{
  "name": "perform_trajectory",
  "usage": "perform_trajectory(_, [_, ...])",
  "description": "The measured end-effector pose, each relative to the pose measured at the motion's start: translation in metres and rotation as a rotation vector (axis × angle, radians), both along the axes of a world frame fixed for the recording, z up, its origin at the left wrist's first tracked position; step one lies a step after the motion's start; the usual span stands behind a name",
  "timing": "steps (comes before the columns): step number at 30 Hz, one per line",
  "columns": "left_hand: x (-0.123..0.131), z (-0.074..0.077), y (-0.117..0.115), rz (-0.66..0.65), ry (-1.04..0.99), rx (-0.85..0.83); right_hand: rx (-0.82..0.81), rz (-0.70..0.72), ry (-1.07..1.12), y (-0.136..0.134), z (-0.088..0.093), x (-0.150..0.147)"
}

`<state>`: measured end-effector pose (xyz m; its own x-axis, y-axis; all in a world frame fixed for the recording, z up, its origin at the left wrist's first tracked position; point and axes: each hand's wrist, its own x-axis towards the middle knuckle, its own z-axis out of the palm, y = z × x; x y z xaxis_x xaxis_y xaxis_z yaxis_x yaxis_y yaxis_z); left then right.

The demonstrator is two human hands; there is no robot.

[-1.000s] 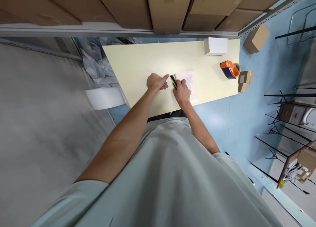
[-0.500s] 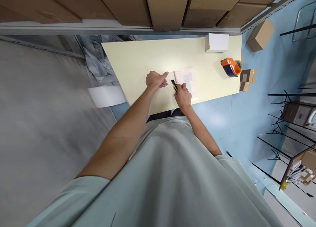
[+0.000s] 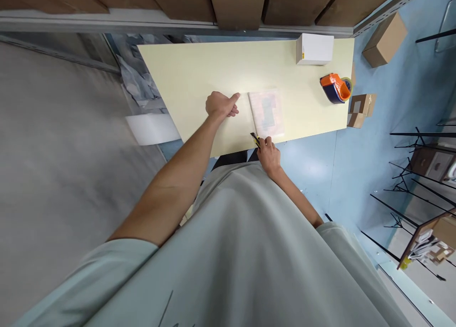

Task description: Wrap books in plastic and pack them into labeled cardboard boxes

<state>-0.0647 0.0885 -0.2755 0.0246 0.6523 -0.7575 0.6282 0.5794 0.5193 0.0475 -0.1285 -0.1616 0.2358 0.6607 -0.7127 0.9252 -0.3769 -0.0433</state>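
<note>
A flat clear packet [image 3: 268, 111] with a pinkish printed sheet inside lies on the pale yellow table [image 3: 199, 70]. My left hand [image 3: 219, 104] rests on the table just left of the packet, fingers curled and thumb pointing at its top left corner, pinching a thin clear strip there. My right hand [image 3: 270, 154] sits at the table's near edge, closed on a black and yellow utility knife [image 3: 255, 139] whose tip is by the packet's near left corner.
A white box [image 3: 314, 49] and an orange and blue tape dispenser [image 3: 335, 88] stand at the table's right end. Small cardboard boxes [image 3: 360, 108] sit beside it on the blue floor. Large cartons fill the shelf above. A white roll [image 3: 151, 128] lies at the left.
My right hand has drawn the knife toward me along the packet's left edge, from its far end to the table's near edge. My left hand has stayed by the far corner.
</note>
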Motion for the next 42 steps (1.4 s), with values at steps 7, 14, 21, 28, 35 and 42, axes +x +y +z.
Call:
perform_trajectory(7, [0.005,-0.002,-0.006,0.007,0.076,0.022,-0.079,0.077,0.070,-0.034,0.004,0.014])
perform_trajectory(14, [0.004,0.016,-0.038,-0.162,0.153,0.223,0.091,0.037,0.117,-0.030,0.013,0.077])
perform_trajectory(21, [-0.009,0.041,-0.121,-0.557,0.108,0.391,0.290,-0.144,-0.108,0.025,-0.022,0.194])
perform_trajectory(28, [-0.027,0.035,-0.138,-0.612,0.218,0.321,0.285,-0.102,-0.182,0.058,-0.050,0.248])
perform_trajectory(35, [-0.013,0.028,-0.140,-0.550,0.250,0.294,0.412,-0.144,0.036,0.067,-0.044,0.221])
perform_trajectory(42, [-0.004,0.020,-0.131,-0.544,0.263,0.235,0.099,-0.499,0.342,0.096,-0.064,0.156])
